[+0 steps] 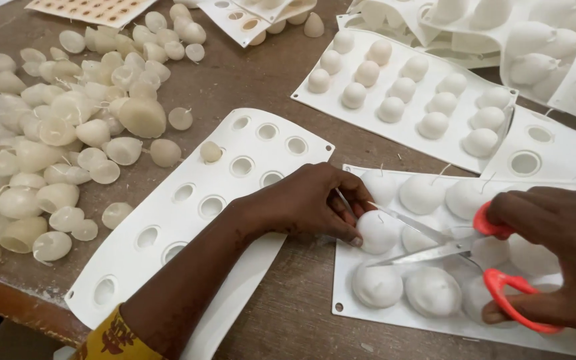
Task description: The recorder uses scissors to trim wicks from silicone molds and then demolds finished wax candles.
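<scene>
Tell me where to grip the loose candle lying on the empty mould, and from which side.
Grip the candle across its rounded sides, coming from above. It lies alone on the flat top of the mould, between holes, with bare surface all round it, so fingers can likely close on either side. Both hands are busy with the scissors.

Bare surface (pixel 248 73) runs as a diagonal lane between the loose candle pile (pixel 55 133) at left and the empty mould (pixel 195 213). Small free wedge of surface in front, between that mould and the dome mould (pixel 368 310). Right and far side are blocked: filled mould (pixel 408 93), stacked moulds (pixel 535 47), open scissors (pixel 461 247) over the domes.
</scene>
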